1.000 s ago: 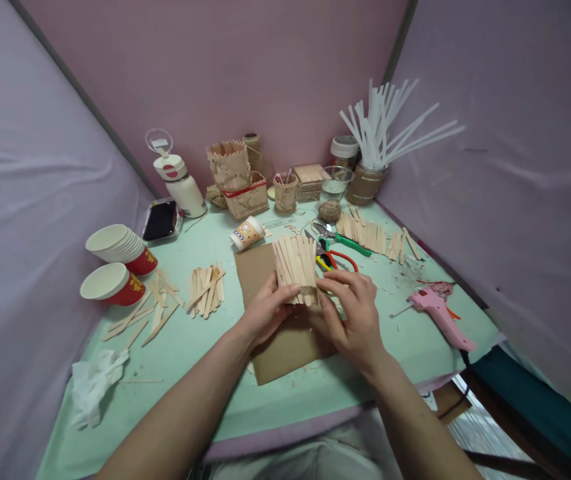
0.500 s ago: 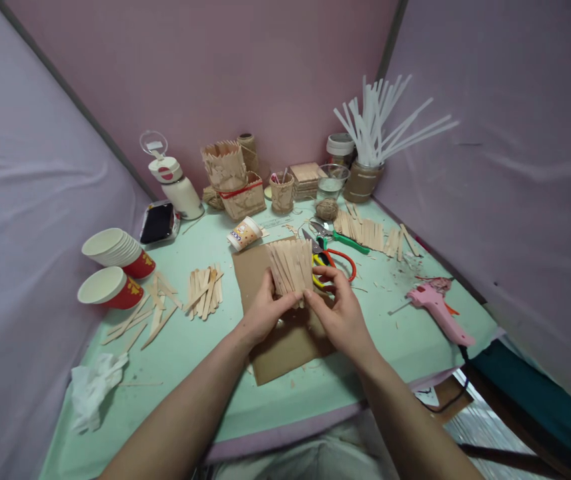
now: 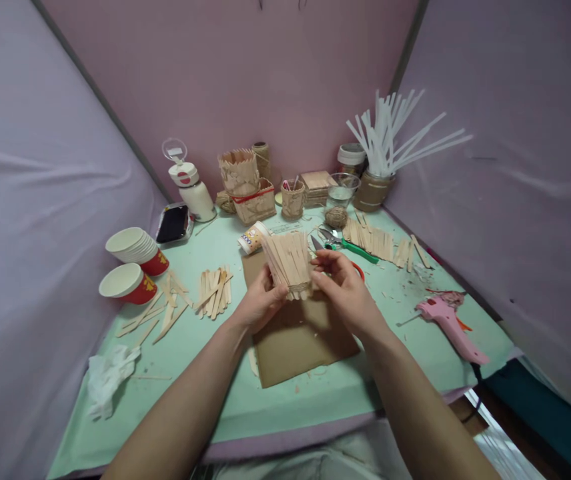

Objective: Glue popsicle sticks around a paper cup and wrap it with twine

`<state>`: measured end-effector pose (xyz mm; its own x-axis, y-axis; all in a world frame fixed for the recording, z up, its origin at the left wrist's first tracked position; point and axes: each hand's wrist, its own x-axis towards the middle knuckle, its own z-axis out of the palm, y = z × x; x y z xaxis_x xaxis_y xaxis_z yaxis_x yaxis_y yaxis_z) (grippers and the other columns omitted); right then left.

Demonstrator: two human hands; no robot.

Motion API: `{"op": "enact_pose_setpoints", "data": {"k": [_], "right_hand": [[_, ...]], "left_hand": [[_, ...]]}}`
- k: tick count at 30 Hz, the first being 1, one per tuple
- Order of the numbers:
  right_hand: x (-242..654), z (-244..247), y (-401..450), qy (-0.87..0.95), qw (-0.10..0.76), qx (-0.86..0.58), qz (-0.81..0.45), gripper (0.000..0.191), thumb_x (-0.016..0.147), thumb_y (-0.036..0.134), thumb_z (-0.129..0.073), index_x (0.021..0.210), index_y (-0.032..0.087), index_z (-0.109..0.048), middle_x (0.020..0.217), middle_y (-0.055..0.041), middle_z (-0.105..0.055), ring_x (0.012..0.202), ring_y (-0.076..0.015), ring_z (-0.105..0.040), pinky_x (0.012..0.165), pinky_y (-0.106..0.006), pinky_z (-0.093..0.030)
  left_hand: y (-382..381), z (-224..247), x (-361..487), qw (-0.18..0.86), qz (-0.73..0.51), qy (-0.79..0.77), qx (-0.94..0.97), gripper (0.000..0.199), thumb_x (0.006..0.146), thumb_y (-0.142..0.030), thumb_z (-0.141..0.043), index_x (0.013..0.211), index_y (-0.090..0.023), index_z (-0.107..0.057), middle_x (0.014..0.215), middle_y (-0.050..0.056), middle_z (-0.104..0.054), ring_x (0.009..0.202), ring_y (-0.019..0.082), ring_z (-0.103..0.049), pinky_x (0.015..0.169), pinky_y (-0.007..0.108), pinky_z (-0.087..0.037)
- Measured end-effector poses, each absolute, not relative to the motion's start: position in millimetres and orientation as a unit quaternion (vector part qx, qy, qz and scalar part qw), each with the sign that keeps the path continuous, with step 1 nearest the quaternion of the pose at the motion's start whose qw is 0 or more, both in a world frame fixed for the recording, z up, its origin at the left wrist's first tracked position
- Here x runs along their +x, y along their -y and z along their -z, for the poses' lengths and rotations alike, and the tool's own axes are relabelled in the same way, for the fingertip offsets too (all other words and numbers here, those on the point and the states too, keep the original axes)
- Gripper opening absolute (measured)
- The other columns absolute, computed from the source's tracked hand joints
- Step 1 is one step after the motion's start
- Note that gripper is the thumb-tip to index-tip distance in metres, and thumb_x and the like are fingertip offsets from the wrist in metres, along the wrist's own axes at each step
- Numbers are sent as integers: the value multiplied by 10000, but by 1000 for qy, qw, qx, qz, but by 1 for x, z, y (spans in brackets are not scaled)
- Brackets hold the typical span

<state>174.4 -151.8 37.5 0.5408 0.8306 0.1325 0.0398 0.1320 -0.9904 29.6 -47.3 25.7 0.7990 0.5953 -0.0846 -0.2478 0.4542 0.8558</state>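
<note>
My left hand (image 3: 264, 300) is wrapped round a holder of upright wooden craft sticks (image 3: 288, 260), thumb across its lower front. A thin band of twine (image 3: 299, 288) circles the holder near its bottom. My right hand (image 3: 343, 287) is at the holder's right side, fingers curled with thumb and forefinger close together; whatever lies between them is too small to make out. Below both hands is a sheet of brown cardboard (image 3: 305, 347). Behind my right hand lie red-handled scissors (image 3: 359, 270), mostly hidden, and green-handled pruning shears (image 3: 360, 251).
Left are paper cups (image 3: 128, 283), loose craft sticks (image 3: 215, 293) and a crumpled tissue (image 3: 110, 380). A pink glue gun (image 3: 448, 323) lies right, its cord over the edge. At the back stand a white bottle (image 3: 198, 200), stick baskets (image 3: 255, 203) and a jar of glue sticks (image 3: 373, 193).
The holder has turned and tilted, showing the twine band. My right hand has shifted from its bottom front to its right side. The whole view has swung slightly left.
</note>
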Motion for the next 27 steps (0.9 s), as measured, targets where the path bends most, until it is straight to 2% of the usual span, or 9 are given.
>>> {"op": "enact_pose_setpoints", "data": {"k": [3, 7, 12, 14, 16, 18, 21, 24, 27], "right_hand": [[181, -43, 138, 399, 619, -570, -364, 564, 728, 462, -795, 1194, 244, -565, 1170, -82, -634, 1089, -223, -600, 877, -375, -529], [192, -43, 116, 372, 641, -537, -403, 524, 748, 523, -765, 1153, 240, -592, 1169, -74, -653, 1087, -211, -617, 877, -362, -533], [191, -36, 108, 408, 602, -475, -496, 519, 758, 475, -785, 1184, 240, -606, 1226, -85, -667, 1118, -224, -637, 835, -350, -564], [190, -32, 109, 397, 605, -473, -502, 478, 794, 475, -758, 1186, 244, -611, 1231, -88, -675, 1118, -233, -647, 818, -356, -572], [190, -29, 111, 387, 618, -472, -496, 465, 816, 487, -738, 1194, 250, -607, 1263, -93, -671, 1147, -243, -646, 863, -385, -569], [188, -27, 111, 398, 628, -460, -485, 523, 796, 496, -758, 1228, 253, -589, 1342, -105, -638, 1233, -257, -611, 984, -427, -529], [179, -25, 109, 421, 629, -445, -478, 752, 675, 454, -860, 1321, 252, -531, 1414, -118, -596, 1326, -285, -552, 1123, -465, -431], [164, -22, 107, 383, 647, -489, -443, 982, 559, 357, -923, 1413, 246, -452, 1412, -116, -597, 1329, -312, -548, 1164, -496, -387], [158, -21, 106, 307, 692, -511, -407, 1041, 523, 330, -934, 1432, 268, -431, 1417, -84, -599, 1313, -305, -565, 1172, -493, -390]], "left_hand": [[40, -26, 27, 824, -272, -197, 455, 877, 570, -446, -946, 1325, -258, -540, 1377, 133, -626, 1259, 331, -605, 984, 404, -511], [33, -28, 24, 813, -310, -202, 449, 898, 528, -457, -961, 1297, -251, -544, 1372, 126, -628, 1266, 327, -600, 988, 399, -510], [27, -29, 23, 808, -314, -208, 454, 888, 523, -463, -959, 1275, -231, -546, 1313, 136, -661, 1247, 336, -613, 1009, 424, -499], [26, -29, 23, 806, -310, -208, 459, 900, 517, -471, -958, 1275, -226, -539, 1312, 141, -657, 1253, 343, -606, 1020, 433, -491], [27, -27, 23, 786, -323, -214, 482, 903, 528, -487, -947, 1284, -221, -530, 1325, 142, -643, 1285, 346, -580, 1055, 441, -466], [28, -24, 25, 723, -353, -244, 542, 902, 560, -471, -932, 1314, -219, -507, 1362, 138, -609, 1320, 342, -545, 1096, 444, -430], [34, -16, 28, 574, -391, -295, 657, 880, 628, -391, -897, 1367, -226, -449, 1418, 133, -535, 1340, 328, -506, 1134, 459, -387], [43, -9, 31, 451, -399, -317, 733, 899, 642, -358, -875, 1400, -234, -408, 1397, 131, -487, 1324, 333, -487, 1139, 501, -374], [50, -6, 33, 403, -391, -322, 762, 1030, 552, -379, -925, 1418, -245, -382, 1362, 125, -452, 1312, 358, -464, 1139, 540, -361]]}}
